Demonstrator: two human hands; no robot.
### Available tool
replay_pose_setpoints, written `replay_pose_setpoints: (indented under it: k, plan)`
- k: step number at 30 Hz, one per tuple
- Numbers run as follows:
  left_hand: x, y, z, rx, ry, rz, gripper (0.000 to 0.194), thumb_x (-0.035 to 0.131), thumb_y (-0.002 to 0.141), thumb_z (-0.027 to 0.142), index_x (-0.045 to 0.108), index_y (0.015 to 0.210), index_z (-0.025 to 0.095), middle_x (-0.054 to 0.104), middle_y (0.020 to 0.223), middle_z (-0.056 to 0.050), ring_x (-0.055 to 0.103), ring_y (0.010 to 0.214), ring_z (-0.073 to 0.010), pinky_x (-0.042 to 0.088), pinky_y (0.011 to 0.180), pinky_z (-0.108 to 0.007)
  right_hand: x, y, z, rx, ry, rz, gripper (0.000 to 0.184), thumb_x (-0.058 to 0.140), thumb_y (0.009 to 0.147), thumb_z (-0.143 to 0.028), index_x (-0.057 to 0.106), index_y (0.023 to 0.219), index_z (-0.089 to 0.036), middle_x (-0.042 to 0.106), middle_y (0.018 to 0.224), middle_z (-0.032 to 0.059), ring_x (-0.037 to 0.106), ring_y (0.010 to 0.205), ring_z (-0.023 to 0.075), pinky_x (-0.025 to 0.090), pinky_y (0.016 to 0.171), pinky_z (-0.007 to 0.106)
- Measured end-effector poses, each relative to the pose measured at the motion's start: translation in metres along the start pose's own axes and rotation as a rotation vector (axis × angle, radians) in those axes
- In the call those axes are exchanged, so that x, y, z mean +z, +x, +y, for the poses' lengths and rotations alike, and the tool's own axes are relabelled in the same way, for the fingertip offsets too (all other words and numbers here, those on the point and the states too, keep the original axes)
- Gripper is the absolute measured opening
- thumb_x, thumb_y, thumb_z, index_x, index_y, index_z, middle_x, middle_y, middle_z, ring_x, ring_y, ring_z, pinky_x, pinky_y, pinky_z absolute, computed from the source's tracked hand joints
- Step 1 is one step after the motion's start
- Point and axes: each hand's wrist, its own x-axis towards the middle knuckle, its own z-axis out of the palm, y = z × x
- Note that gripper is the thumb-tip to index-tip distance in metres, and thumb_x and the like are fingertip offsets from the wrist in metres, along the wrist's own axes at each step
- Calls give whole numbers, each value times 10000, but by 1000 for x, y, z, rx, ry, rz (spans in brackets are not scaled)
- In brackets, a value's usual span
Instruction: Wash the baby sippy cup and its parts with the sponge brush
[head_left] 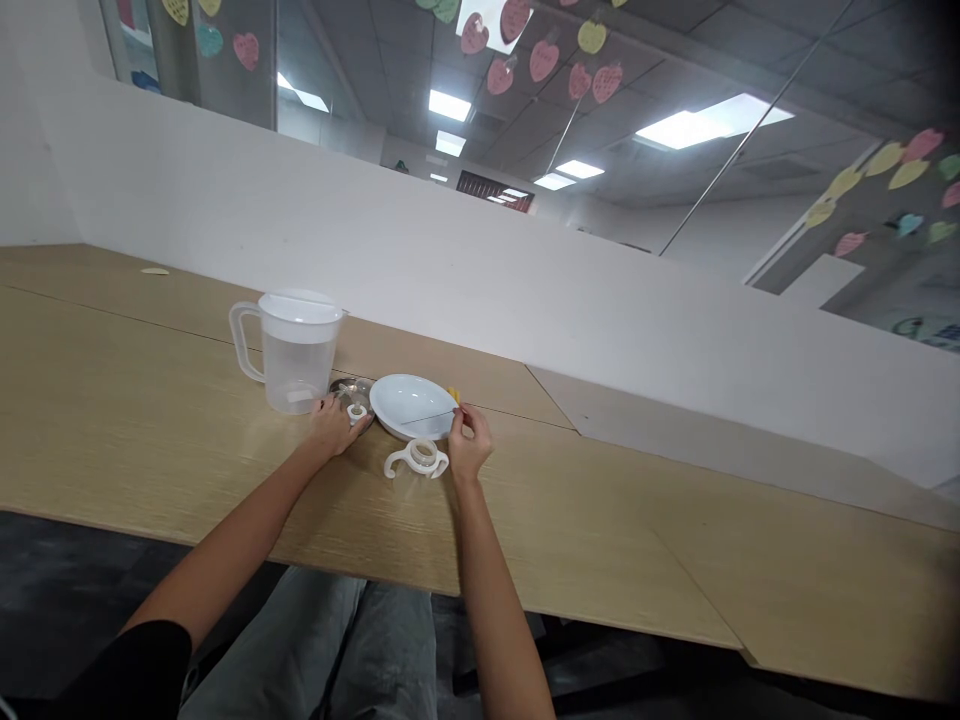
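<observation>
My left hand (334, 425) grips a clear round plastic lid (351, 393) with a small white ring at its centre, beside the foot of a lidded clear plastic pitcher (292, 355). My right hand (471, 442) pinches the right rim of a white shallow plate (409, 402), where a thin dark strip (429, 417) lies across the plate. A small yellow piece (454, 395) peeks out behind the rim. Just below the plate, between my hands, stands a white two-handled cup collar (417, 460) over clear plastic.
The light wood table (135, 400) has a front edge just past my forearms, with my grey trousers below it. A white partition (375, 240) runs along the far side, with a small pale chip (155, 271) near it. Paper hearts hang on glass beyond.
</observation>
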Motion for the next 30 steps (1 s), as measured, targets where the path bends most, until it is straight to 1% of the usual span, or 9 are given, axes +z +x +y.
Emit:
replay_pose_setpoints:
  k: [3,5,12,16,19,23,26,28,30]
  plan:
    - [-4,0,1,6,-8,-69,580,329,967,531,701,1027,90,666,1075,-209,574,1079,-332,357,966,-451,0,0,1,-11,22,9,263,488,878,-346,678,877,-165,711,848,82,658,725,160,565,692,299]
    - [-6,0,2,3,-20,-89,571,333,969,523,706,1020,94,671,1065,-207,606,1019,-320,361,962,-446,0,0,2,-18,24,11,255,492,877,-341,678,877,-167,712,847,80,658,722,160,566,693,300]
    - [-11,2,5,-11,-49,-64,593,347,963,531,720,965,70,692,1034,-224,631,961,-344,362,907,-453,-1,0,0,-38,12,17,239,493,878,-320,679,865,-170,711,839,74,653,712,152,564,676,286]
    - [-14,3,6,-20,-54,-66,609,335,966,527,739,871,80,710,922,-225,644,915,-364,367,874,-479,-1,0,-1,-55,26,10,237,483,883,-307,677,858,-172,708,833,69,651,714,147,560,669,277]
    - [-15,5,5,-36,-82,-67,618,337,965,522,735,806,76,705,829,-232,660,853,-355,383,850,-473,-1,0,-2,-69,29,17,239,484,889,-312,675,854,-172,704,818,66,644,690,142,554,656,273]
    - [-19,9,5,-32,-126,24,551,371,963,470,716,757,94,702,807,-230,667,816,-339,404,826,-462,-2,1,-5,-51,16,14,268,469,903,-343,668,849,-173,697,810,67,642,703,144,553,664,276]
    - [-23,12,3,-33,-172,110,382,416,944,316,704,790,118,716,853,-197,666,854,-323,410,831,-446,-2,1,-7,1,35,19,267,502,890,-377,662,875,-164,688,837,75,640,704,144,554,650,272]
    - [-25,13,1,-22,-215,161,272,444,901,194,704,848,135,726,889,-165,668,876,-303,417,833,-424,-1,1,-8,42,53,22,276,535,871,-402,655,907,-156,680,867,80,636,696,143,552,631,269]
    - [-26,13,-2,3,-274,228,251,465,859,115,705,920,156,733,941,-139,672,894,-282,433,841,-407,-1,1,-7,80,62,21,288,545,857,-414,646,931,-155,673,891,81,629,677,137,547,613,265]
